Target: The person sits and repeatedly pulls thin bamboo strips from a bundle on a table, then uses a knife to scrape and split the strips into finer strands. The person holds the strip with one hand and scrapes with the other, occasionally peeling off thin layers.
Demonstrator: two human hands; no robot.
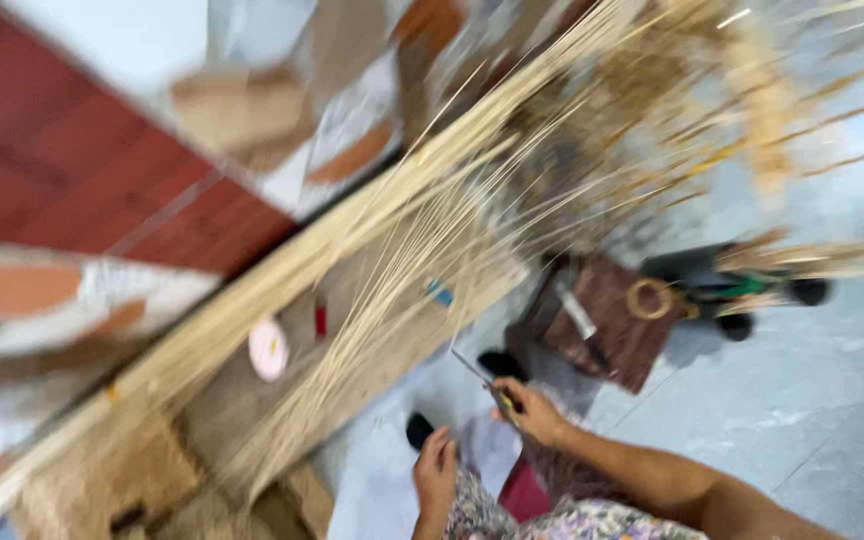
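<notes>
Frame is motion-blurred. Right hand point(530, 410) is gripping a thin blade-like tool point(482, 378), fingers clamped on its handle, tip pointing up-left toward the reeds point(392, 270). Left hand point(436, 470) is hovering low beside a small black object point(419, 431), fingers loosely curled; can't tell if it's holding anything. Reeds are lying fanned across a long board point(252, 400) on the grey floor point(812, 400). A pink disc point(268, 348) is sitting on the board; a brown mat point(612, 320) with a ring point(649, 298) is lying well right.
</notes>
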